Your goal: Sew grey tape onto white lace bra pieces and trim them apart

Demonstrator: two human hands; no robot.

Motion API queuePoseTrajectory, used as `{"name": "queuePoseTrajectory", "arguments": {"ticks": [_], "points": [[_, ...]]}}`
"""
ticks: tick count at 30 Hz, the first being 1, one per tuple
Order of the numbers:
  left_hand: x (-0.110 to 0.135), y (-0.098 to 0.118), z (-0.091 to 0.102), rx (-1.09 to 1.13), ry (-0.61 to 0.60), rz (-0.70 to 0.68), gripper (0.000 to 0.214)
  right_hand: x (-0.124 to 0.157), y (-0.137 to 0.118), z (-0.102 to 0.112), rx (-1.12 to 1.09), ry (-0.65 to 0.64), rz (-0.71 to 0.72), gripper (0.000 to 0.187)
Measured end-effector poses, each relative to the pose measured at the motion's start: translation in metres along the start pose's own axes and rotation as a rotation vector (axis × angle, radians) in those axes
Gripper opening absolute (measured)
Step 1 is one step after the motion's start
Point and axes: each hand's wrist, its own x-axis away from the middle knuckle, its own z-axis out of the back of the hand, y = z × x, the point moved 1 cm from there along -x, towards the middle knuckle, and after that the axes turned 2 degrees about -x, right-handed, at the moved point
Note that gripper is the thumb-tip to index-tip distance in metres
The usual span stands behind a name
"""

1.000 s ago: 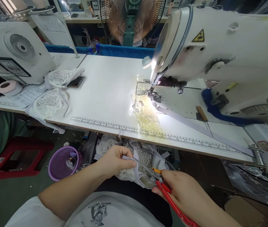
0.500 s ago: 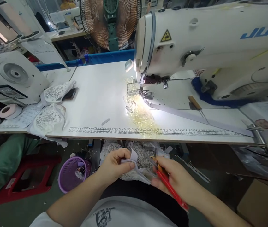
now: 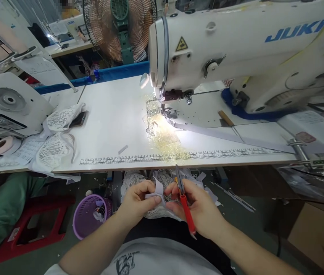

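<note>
My left hand [image 3: 140,200] pinches a pale lilac fabric strip [image 3: 158,188] between thumb and fingers, in front of my lap. The strip belongs to a white lace bra [image 3: 164,212], mostly hidden under my hands. My right hand [image 3: 199,206] holds red-handled scissors [image 3: 187,214], blades upward, reaching the table edge. Its thumb and fingertips are close to the strip; whether they grip it I cannot tell. More lace pieces [image 3: 134,178] lie just under the table edge.
A sewing machine [image 3: 207,49] stands on the white table [image 3: 107,122], with a printed ruler [image 3: 150,157] along its front. An awl [image 3: 227,119] lies right; lace bra cups [image 3: 54,151] lie left. Below are a purple basket [image 3: 89,217] and red stool [image 3: 33,229]. A person's green-clad leg [image 3: 4,210] is at left.
My right hand has moved left toward the fabric strip, and the scissors have turned more upright. My left hand keeps its pinch. The view has shifted slightly to the right.
</note>
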Motion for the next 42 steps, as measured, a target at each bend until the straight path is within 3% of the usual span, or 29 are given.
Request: {"name": "queuePoseTrajectory", "arguments": {"ticks": [7,14,24,31,36,42], "points": [[0.001,0.0,0.0,-0.158,0.007,-0.022,0.037,-0.006,0.003,-0.012,0.016,0.051,0.022,0.021],[0.004,-0.004,0.0,-0.343,0.095,-0.089,0.028,-0.009,0.003,-0.013,-0.1,0.022,-0.109,0.028],[0.004,-0.008,-0.005,-0.172,0.17,-0.061,0.027,-0.012,-0.003,-0.017,-0.328,0.045,-0.182,0.04],[0.003,-0.01,-0.004,-0.229,0.178,-0.046,0.025,-0.01,0.0,-0.02,-0.335,0.067,-0.192,0.041],[0.001,-0.006,-0.003,-0.127,0.182,-0.032,0.025,-0.011,-0.005,-0.002,-0.096,-0.04,-0.103,0.033],[0.002,-0.002,-0.003,0.121,0.121,0.154,0.032,-0.002,-0.012,0.051,0.639,-0.342,0.104,0.027]]}}
